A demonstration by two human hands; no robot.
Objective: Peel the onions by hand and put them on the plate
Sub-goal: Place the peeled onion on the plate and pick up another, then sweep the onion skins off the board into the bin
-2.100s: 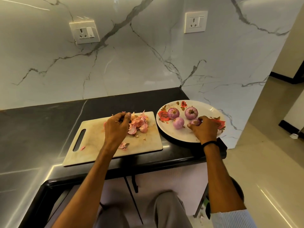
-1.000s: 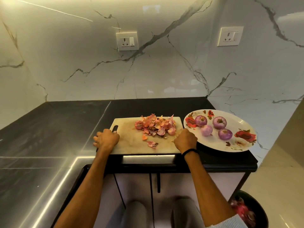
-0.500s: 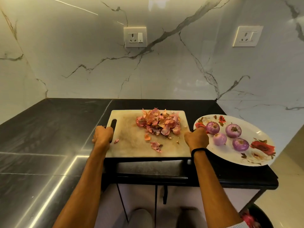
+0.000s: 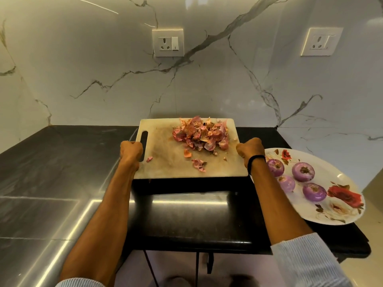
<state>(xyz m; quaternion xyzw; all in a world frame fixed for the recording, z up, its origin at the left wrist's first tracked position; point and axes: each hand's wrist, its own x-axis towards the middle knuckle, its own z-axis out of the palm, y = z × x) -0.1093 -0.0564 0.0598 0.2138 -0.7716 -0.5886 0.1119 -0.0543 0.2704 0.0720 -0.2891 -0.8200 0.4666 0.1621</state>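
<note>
Several peeled purple onions [image 4: 302, 171] lie on a white flowered plate [image 4: 339, 212] at the right end of the black counter. A pale cutting board [image 4: 165, 158] carries a heap of onion skins [image 4: 202, 135]. My left hand [image 4: 131, 151] grips the board's left edge by the handle slot. On the opposite edge my right hand [image 4: 249, 149] grips the board, a black band on its wrist. The board is raised off the counter, its near edge casting a shadow below.
The black counter [image 4: 62, 172] runs left and ends at a front edge near me. A marble wall with two sockets [image 4: 167, 42] stands behind. Loose skin bits [image 4: 199, 163] lie on the board's near half. Floor shows at the far right.
Both hands left the skins and the plate and took hold of the board's two sides. The board has since come up off the counter with the skins on it.
</note>
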